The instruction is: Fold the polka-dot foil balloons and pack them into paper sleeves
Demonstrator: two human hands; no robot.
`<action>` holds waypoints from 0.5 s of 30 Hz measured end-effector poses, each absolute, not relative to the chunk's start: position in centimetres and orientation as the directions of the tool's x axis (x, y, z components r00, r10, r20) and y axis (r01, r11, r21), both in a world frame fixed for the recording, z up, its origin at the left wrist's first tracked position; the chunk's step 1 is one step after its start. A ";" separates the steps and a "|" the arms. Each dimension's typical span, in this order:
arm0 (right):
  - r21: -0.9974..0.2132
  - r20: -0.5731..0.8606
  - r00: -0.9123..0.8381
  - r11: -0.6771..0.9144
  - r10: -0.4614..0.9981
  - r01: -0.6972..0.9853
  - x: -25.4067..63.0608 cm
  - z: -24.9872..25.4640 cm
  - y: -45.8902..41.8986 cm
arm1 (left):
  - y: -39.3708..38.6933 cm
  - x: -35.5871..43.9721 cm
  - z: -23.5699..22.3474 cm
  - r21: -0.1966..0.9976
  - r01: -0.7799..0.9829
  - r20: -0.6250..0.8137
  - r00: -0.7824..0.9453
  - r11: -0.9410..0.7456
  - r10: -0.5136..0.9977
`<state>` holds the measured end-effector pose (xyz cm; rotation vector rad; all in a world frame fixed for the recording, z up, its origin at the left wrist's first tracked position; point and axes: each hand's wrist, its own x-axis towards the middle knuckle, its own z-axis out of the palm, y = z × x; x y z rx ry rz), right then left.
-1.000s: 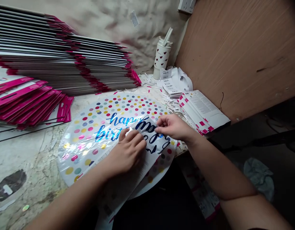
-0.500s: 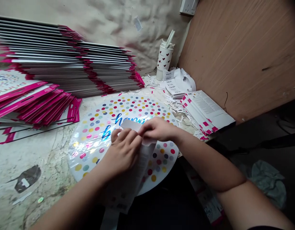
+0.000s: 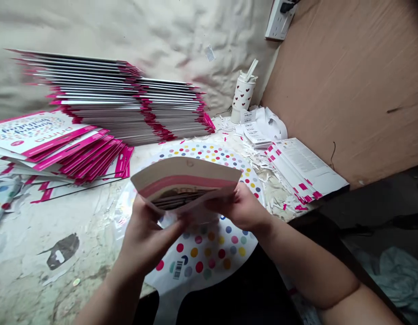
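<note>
The left hand (image 3: 146, 239) and right hand (image 3: 241, 208) lift a bowed card sleeve (image 3: 185, 178) off the table (image 3: 56, 234), holding it between them above a round foil balloon (image 3: 209, 253). The sleeve has a cream face with a pink band, and its open side faces the camera, with dark layers showing inside that are too shadowed to identify. The left fingers (image 3: 163, 221) curl against the sleeve's lower left edge, and the right fingers (image 3: 217, 205) press together under its lower right edge, so both sets grip it from either end. Directly below the fingers lies the balloon, printed with coloured dots and a barcode (image 3: 178, 269). Beyond the left fingers, a tall stack of pink-edged cards (image 3: 127, 101) sits behind a fanned pile of pink-and-white cards (image 3: 56, 144). Beyond the right fingers are a white cup with red hearts (image 3: 243, 95), a pile of printed sheets with pink tabs (image 3: 305, 169), and scattered paper scraps (image 3: 278, 194), which lie on the table.
</note>
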<state>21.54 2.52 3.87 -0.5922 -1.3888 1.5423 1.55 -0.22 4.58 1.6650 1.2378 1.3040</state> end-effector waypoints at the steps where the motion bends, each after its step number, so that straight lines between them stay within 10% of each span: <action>1: -0.946 0.227 -0.446 0.088 0.866 -0.311 21.4 3.9 2.5 | -0.4 1.6 4.6 0.957 0.171 0.224 0.064 -0.232 0.972; 7: -0.950 0.258 -0.390 0.160 0.884 -0.267 21.6 5.3 3.9 | -1.1 0.2 5.3 0.999 -0.043 0.009 -0.066 -0.012 0.998; 11: -0.957 0.184 -0.325 0.245 0.928 0.156 22.1 4.8 6.4 | -0.3 -0.6 3.7 0.979 0.066 -0.200 0.116 0.193 0.973; 15: -0.657 0.427 -0.318 0.532 0.846 0.534 21.2 2.0 5.6 | -0.8 0.4 0.8 0.908 0.060 -0.418 0.205 0.415 0.885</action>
